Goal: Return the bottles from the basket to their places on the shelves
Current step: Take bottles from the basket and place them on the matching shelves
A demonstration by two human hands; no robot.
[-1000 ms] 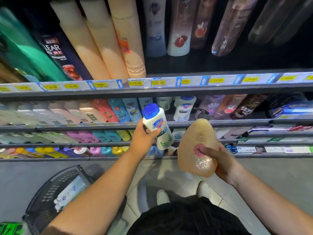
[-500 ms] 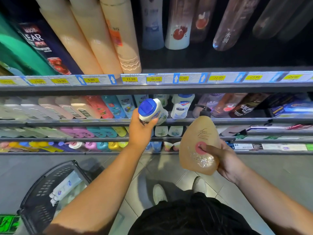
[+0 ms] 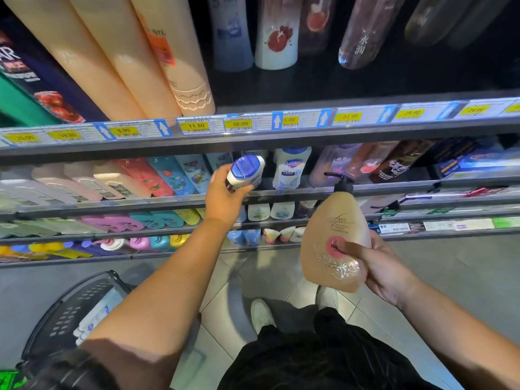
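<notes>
My left hand [image 3: 225,197] grips a small white bottle with a blue cap [image 3: 245,171], tipped cap-first toward me at the front edge of the second shelf [image 3: 380,188]. A matching white bottle [image 3: 291,167] stands just right of it on that shelf. My right hand [image 3: 377,267] holds a large tan pump bottle [image 3: 334,240] upright in front of the lower shelves, thumb on its pink sticker. The black basket [image 3: 67,313] sits on the floor at lower left with a white pack inside.
The top shelf [image 3: 253,125] carries tall peach bottles [image 3: 157,60] and dark bottles behind yellow price tags. Lower shelves hold rows of colourful bottles [image 3: 157,220]. My shoes [image 3: 260,315] stand on grey floor tiles below.
My left hand has carried the white bottle up and forward from mid-air to the second shelf's edge, tilting it. The tan bottle in my right hand has risen slightly.
</notes>
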